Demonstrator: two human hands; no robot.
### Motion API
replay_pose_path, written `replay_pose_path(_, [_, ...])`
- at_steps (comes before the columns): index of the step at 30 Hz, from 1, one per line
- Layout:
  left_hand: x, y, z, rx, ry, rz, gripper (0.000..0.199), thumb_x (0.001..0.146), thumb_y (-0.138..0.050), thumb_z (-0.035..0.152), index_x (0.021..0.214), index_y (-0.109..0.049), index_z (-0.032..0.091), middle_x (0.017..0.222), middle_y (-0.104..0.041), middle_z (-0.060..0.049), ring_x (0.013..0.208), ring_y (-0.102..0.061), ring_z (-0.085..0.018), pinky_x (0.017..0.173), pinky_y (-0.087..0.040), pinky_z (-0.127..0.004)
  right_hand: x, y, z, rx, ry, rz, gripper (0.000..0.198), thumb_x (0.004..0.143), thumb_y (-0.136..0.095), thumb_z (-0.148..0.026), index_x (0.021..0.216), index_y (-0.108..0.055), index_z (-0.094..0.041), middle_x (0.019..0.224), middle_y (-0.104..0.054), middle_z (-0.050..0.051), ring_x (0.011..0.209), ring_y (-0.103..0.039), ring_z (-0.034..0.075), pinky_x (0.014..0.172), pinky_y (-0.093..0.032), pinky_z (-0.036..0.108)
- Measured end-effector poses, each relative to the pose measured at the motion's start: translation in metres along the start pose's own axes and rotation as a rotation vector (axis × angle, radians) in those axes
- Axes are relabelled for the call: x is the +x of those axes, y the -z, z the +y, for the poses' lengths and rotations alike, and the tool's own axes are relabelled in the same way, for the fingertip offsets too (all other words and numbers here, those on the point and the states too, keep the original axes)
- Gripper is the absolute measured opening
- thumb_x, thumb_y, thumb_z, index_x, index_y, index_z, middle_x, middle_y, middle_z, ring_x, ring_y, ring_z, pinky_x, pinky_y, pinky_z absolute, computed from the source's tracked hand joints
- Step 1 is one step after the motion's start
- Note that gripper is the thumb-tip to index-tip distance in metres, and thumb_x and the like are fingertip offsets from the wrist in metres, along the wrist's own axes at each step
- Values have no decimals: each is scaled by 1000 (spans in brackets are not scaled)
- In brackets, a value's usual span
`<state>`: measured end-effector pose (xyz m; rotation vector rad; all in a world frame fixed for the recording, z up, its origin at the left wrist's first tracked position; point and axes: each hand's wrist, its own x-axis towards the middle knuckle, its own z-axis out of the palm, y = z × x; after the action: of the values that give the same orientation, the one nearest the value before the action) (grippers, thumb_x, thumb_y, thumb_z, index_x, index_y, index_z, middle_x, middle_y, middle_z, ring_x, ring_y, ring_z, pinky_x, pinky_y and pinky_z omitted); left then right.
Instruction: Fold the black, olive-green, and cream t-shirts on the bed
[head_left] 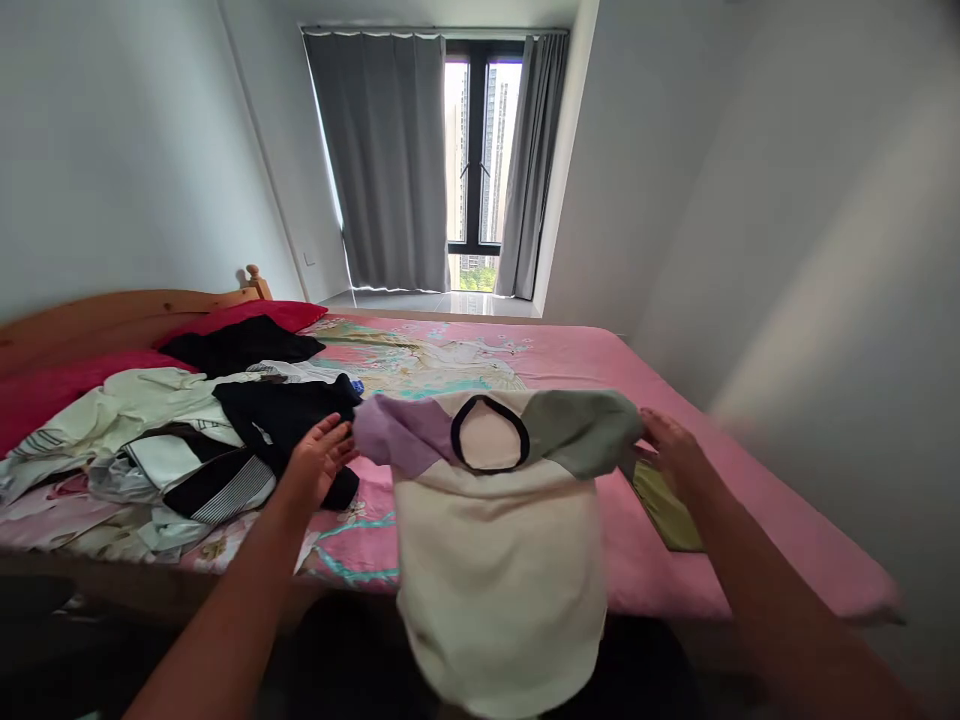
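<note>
A cream T-shirt with a black neckband, one purple sleeve and one grey-green sleeve hangs stretched out in front of me, over the bed's near edge. My left hand grips the end of the purple sleeve, some of its fingers spread. At the grey-green sleeve's end, my right hand pinches the cloth. The shirt's body drops below the mattress edge, neck opening uppermost. Just beyond my left hand lies a black garment. Partly hidden behind my right forearm is an olive-green folded cloth.
Heaped clothes in white, black and grey cover the left of the bed. Red pillows lie by the wooden headboard. The pink flowered sheet stretches toward the window, with grey curtains. A wall rises on the right.
</note>
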<state>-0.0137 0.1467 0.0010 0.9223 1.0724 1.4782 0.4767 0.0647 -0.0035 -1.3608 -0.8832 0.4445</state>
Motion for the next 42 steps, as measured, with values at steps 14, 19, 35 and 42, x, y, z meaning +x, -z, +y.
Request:
replay_pose_path(14, [-100,27,-186,961,-353,-471,42,70,-51,11,109,-61,24,118,-61,-6,114,-52,-21,101,-38,-43,-169,12,180,-395,97,-340,47,61,-47,-21,105,-63,-22,112,-60,5,111,-51,24,102,-37,44])
replay_pose_path(19, [-101,3,-179,1067,-424,-553,41,69,-52,10,106,-59,25,119,-59,-6,114,-50,-23,98,-38,-42,-173,9,171,-462,121,-237,30,69,-53,-34,94,-63,-21,98,-63,6,97,-55,26,90,-43,44])
replay_pose_path(35, [-145,12,-152,703,-280,-17,18,77,-56,38,83,-60,22,86,-65,-3,81,-59,-20,73,-47,-29,-162,17,116,-106,-189,350,35,66,-64,-45,87,-53,-19,78,-57,0,72,-54,18,65,-44,28])
replay_pose_path(42, [-155,-8,-151,313,-40,-28,31,67,-67,40,67,-43,21,58,-43,7,53,-41,-9,49,-34,-19,-166,33,129,15,-337,289,37,71,-61,-50,92,-57,-19,77,-62,0,65,-58,17,59,-48,28])
